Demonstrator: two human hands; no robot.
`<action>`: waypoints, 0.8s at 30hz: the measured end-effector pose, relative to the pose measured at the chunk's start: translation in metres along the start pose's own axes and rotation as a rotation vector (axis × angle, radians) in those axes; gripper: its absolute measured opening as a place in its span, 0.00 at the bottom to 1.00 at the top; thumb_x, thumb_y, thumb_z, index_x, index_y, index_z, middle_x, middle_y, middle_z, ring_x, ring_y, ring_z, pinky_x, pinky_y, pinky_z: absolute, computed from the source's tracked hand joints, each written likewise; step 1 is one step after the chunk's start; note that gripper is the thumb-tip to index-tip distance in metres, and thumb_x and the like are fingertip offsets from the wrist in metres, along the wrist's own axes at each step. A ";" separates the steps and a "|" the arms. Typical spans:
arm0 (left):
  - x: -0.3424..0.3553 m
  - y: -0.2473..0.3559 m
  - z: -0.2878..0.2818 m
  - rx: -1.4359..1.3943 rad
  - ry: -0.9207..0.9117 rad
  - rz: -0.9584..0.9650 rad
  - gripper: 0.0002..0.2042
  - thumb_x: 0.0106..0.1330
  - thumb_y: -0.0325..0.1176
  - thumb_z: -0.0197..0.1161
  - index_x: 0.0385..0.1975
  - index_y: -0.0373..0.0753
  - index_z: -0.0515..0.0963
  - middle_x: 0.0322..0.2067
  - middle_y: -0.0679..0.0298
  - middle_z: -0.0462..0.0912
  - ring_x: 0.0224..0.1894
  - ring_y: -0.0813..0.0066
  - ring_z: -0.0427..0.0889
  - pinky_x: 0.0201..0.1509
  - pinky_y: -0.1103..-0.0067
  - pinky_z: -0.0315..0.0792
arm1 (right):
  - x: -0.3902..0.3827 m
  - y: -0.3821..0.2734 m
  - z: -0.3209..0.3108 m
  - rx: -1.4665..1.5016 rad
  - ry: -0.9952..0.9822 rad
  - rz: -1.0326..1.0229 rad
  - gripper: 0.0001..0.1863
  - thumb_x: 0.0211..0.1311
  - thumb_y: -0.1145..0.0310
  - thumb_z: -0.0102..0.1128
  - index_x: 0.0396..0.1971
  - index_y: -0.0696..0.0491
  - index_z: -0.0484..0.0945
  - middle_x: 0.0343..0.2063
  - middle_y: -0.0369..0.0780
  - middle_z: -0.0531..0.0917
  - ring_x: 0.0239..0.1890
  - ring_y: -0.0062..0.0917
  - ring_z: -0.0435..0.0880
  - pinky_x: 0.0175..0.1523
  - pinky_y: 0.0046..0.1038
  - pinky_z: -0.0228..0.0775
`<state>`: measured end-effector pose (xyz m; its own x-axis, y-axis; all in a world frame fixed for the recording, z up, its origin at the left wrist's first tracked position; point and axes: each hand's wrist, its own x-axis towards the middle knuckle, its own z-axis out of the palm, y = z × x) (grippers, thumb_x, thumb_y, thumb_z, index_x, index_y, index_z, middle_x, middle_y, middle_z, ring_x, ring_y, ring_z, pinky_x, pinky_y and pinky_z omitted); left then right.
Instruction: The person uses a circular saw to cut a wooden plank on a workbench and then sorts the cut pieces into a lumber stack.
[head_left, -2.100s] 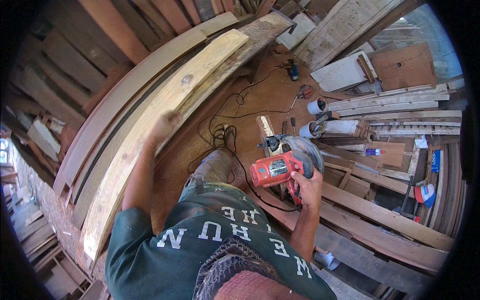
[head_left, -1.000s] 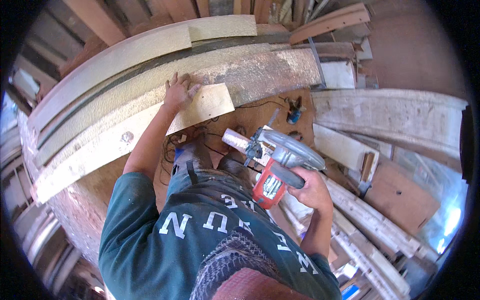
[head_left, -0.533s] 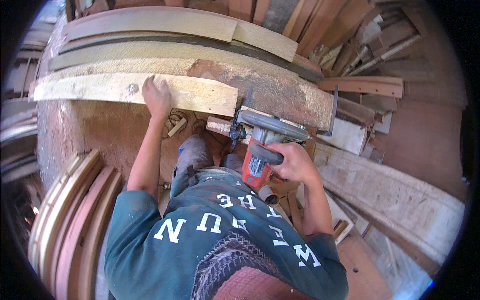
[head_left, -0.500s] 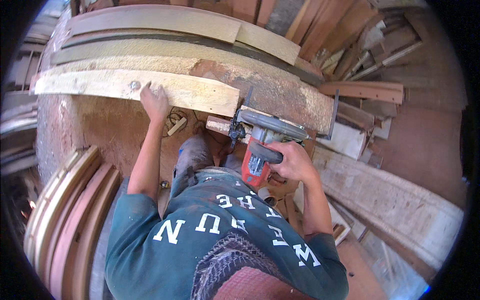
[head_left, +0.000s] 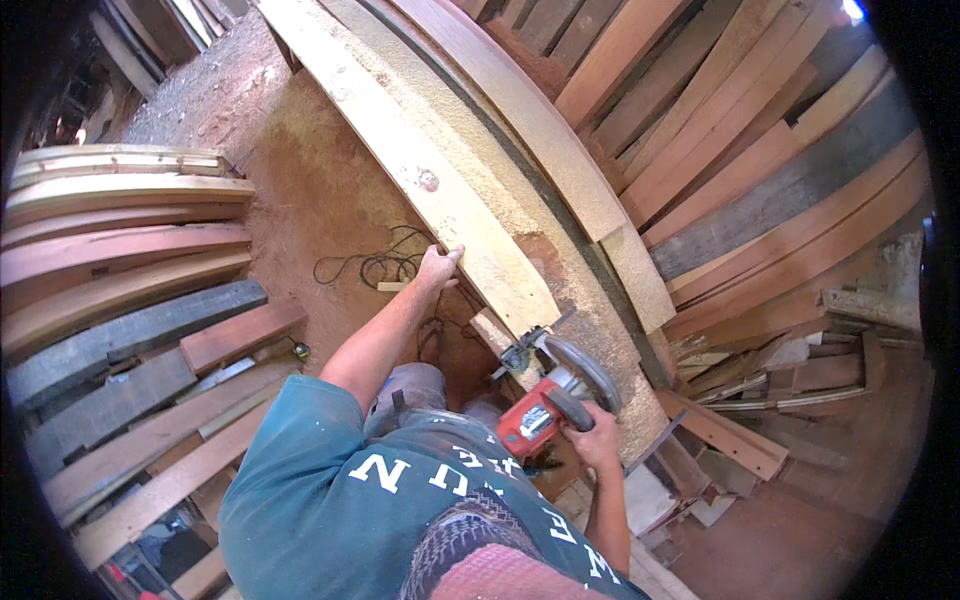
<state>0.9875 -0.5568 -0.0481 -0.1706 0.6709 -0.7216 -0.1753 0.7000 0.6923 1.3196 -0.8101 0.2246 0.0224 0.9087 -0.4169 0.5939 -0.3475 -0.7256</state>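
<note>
Right hand [head_left: 597,440] wrapped closed around the dark handle [head_left: 570,409] of a red-bodied circular saw [head_left: 527,424] with a rounded grey guard [head_left: 592,372]; the worker's left hand [head_left: 438,268] sits at the near edge of a long, pale yellow wooden plank [head_left: 400,150], its digits partly bent, though I can't tell from here whether they pinch the edge or merely rest on it. The plank lies lengthwise along the near side of a broad, sawdust-coated timber slab [head_left: 600,320], one end close by the saw's black front fittings [head_left: 525,348]; whether the two touch is unclear. I'd judge the saw heavy and rigid, best held by that handle. The plank looks stiff and fairly light, probably dry rather than slippery, and its long edge offers the natural hold, clear of the greyish knot [head_left: 428,180]. A short wooden piece [head_left: 492,332] pokes out beneath the saw, crowding that space. Dark looped cable [head_left: 370,268] lies on the brown floor [head_left: 310,130], a likely snag for feet. Stacked timbers [head_left: 120,240] fill the left; brown boards [head_left: 700,150] crowd beyond the slab.
</note>
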 end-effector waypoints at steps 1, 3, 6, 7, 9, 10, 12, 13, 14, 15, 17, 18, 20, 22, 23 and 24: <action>-0.005 -0.003 0.004 0.027 -0.042 0.094 0.30 0.71 0.47 0.72 0.63 0.34 0.71 0.48 0.52 0.85 0.47 0.60 0.87 0.46 0.59 0.85 | -0.002 0.012 0.004 0.008 0.000 -0.014 0.20 0.51 0.73 0.74 0.47 0.57 0.87 0.36 0.46 0.90 0.39 0.30 0.90 0.50 0.31 0.79; -0.012 -0.003 0.005 0.089 -0.126 0.270 0.29 0.71 0.48 0.72 0.62 0.34 0.73 0.51 0.53 0.85 0.54 0.57 0.85 0.56 0.53 0.82 | -0.007 0.022 0.004 0.008 -0.013 -0.016 0.20 0.52 0.73 0.74 0.47 0.57 0.87 0.36 0.46 0.90 0.39 0.29 0.90 0.49 0.31 0.79; -0.017 0.057 0.008 -0.099 -0.015 -0.005 0.26 0.73 0.48 0.69 0.61 0.35 0.75 0.54 0.55 0.85 0.56 0.57 0.84 0.60 0.51 0.78 | 0.005 0.009 0.008 -0.004 -0.004 -0.028 0.20 0.53 0.73 0.73 0.49 0.55 0.87 0.36 0.47 0.91 0.39 0.30 0.91 0.48 0.32 0.80; 0.013 0.048 -0.001 -0.169 -0.009 0.011 0.25 0.74 0.48 0.68 0.61 0.36 0.76 0.54 0.56 0.85 0.55 0.57 0.85 0.59 0.51 0.79 | 0.007 0.015 0.009 0.000 -0.007 -0.059 0.20 0.53 0.73 0.73 0.49 0.55 0.87 0.36 0.47 0.91 0.38 0.31 0.91 0.48 0.32 0.80; 0.039 0.037 0.008 -0.365 0.038 0.071 0.24 0.78 0.46 0.63 0.59 0.29 0.75 0.52 0.51 0.85 0.52 0.57 0.86 0.54 0.57 0.82 | 0.012 0.029 0.007 0.009 -0.014 -0.120 0.20 0.54 0.72 0.74 0.49 0.55 0.87 0.36 0.47 0.91 0.38 0.31 0.91 0.47 0.33 0.81; 0.047 0.028 0.009 -0.505 0.116 0.146 0.24 0.78 0.45 0.62 0.57 0.26 0.76 0.50 0.50 0.85 0.51 0.56 0.87 0.52 0.59 0.83 | 0.019 0.029 0.004 -0.004 -0.031 -0.146 0.20 0.53 0.72 0.74 0.49 0.55 0.87 0.37 0.47 0.91 0.39 0.32 0.92 0.48 0.33 0.81; 0.037 0.022 0.047 -0.620 0.446 0.161 0.24 0.80 0.42 0.60 0.53 0.20 0.76 0.48 0.46 0.85 0.47 0.54 0.88 0.50 0.59 0.84 | 0.014 0.034 -0.007 -0.015 -0.057 -0.102 0.20 0.53 0.72 0.74 0.49 0.55 0.87 0.37 0.47 0.91 0.39 0.33 0.92 0.48 0.33 0.81; 0.016 0.024 0.054 -0.730 0.425 0.171 0.23 0.79 0.41 0.60 0.52 0.20 0.76 0.48 0.47 0.85 0.45 0.54 0.89 0.51 0.60 0.84 | 0.011 0.036 -0.012 -0.018 -0.070 -0.081 0.20 0.53 0.72 0.74 0.49 0.55 0.87 0.37 0.47 0.90 0.39 0.34 0.92 0.48 0.33 0.81; 0.028 0.012 0.055 -0.735 0.395 0.196 0.22 0.79 0.40 0.61 0.53 0.19 0.76 0.48 0.47 0.85 0.45 0.54 0.89 0.51 0.60 0.84 | 0.009 0.040 -0.014 -0.024 -0.067 -0.095 0.20 0.53 0.72 0.74 0.48 0.55 0.87 0.37 0.47 0.90 0.39 0.34 0.92 0.48 0.33 0.81; 0.027 0.011 0.055 -0.740 0.365 0.221 0.21 0.79 0.39 0.61 0.53 0.19 0.76 0.48 0.47 0.85 0.45 0.55 0.89 0.51 0.60 0.84 | 0.007 0.043 -0.016 -0.030 -0.064 -0.110 0.20 0.53 0.71 0.74 0.48 0.54 0.87 0.37 0.47 0.90 0.39 0.34 0.92 0.48 0.33 0.81; 0.009 0.026 0.080 -0.662 0.407 0.167 0.21 0.79 0.38 0.61 0.53 0.19 0.77 0.49 0.47 0.86 0.45 0.56 0.88 0.50 0.61 0.84 | 0.006 0.051 -0.019 -0.026 -0.031 -0.118 0.19 0.53 0.71 0.74 0.48 0.54 0.87 0.37 0.48 0.90 0.39 0.36 0.92 0.48 0.34 0.81; -0.006 0.023 0.078 -0.618 0.452 0.134 0.21 0.79 0.38 0.61 0.54 0.19 0.77 0.49 0.47 0.86 0.45 0.56 0.88 0.50 0.61 0.84 | 0.002 0.055 -0.017 -0.013 -0.041 -0.120 0.19 0.53 0.71 0.74 0.48 0.54 0.87 0.37 0.48 0.90 0.39 0.37 0.92 0.47 0.35 0.81; 0.012 0.006 0.063 -0.698 0.449 0.179 0.20 0.77 0.37 0.63 0.51 0.20 0.78 0.45 0.48 0.87 0.43 0.59 0.88 0.46 0.64 0.83 | -0.006 0.058 -0.015 -0.024 -0.043 -0.135 0.19 0.53 0.71 0.74 0.47 0.54 0.87 0.37 0.48 0.90 0.39 0.39 0.92 0.47 0.35 0.81; 0.019 0.011 0.071 -0.719 0.431 0.145 0.20 0.77 0.36 0.64 0.50 0.19 0.78 0.45 0.47 0.87 0.42 0.59 0.88 0.46 0.65 0.83 | -0.005 0.053 -0.012 -0.079 -0.004 -0.138 0.19 0.52 0.71 0.74 0.47 0.54 0.87 0.37 0.49 0.90 0.39 0.41 0.91 0.47 0.36 0.81; 0.021 0.012 0.067 -0.753 0.411 0.164 0.20 0.77 0.36 0.63 0.51 0.19 0.78 0.46 0.46 0.86 0.43 0.58 0.88 0.47 0.64 0.83 | -0.006 0.048 -0.010 -0.070 -0.004 -0.133 0.19 0.52 0.71 0.74 0.47 0.54 0.87 0.37 0.49 0.89 0.40 0.42 0.91 0.47 0.36 0.81; 0.029 0.013 0.061 -0.788 0.386 0.184 0.20 0.78 0.36 0.63 0.53 0.18 0.78 0.48 0.46 0.86 0.44 0.57 0.88 0.48 0.63 0.84 | -0.005 0.040 -0.009 -0.062 0.002 -0.129 0.19 0.52 0.71 0.74 0.47 0.54 0.86 0.37 0.49 0.89 0.40 0.43 0.91 0.47 0.36 0.81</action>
<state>1.0392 -0.5134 -0.0607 -0.5513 0.5272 -0.6467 -0.7035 0.1229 0.7000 1.3502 -0.8266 0.2026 -0.0561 0.9453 -0.3214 0.6402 -0.2130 -0.7381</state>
